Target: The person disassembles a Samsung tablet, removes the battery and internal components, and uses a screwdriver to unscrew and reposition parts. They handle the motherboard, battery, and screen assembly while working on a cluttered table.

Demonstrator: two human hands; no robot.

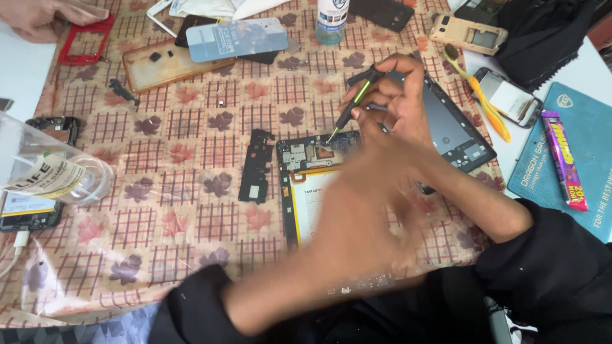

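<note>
An opened phone [306, 185] lies face down on the checked tablecloth [191, 210], with its circuit board and white battery exposed. My right hand [398, 102] grips a black screwdriver with a green stripe [350, 105], and its tip rests on the board near the phone's top edge. My left hand [357, 210] is motion-blurred and hovers over the phone's lower half, hiding it. Whether it touches the phone I cannot tell. A removed black cover piece [255, 165] lies just left of the phone.
A dark phone panel [456, 130] lies under my right hand. At the left are a clear plastic bottle [57, 169] on its side and another phone [29, 213]. Another person's hand [38, 19] holds a red frame [86, 41]. A toothbrush [484, 95], a blue mat [586, 127] and a candy bar [564, 159] are on the right.
</note>
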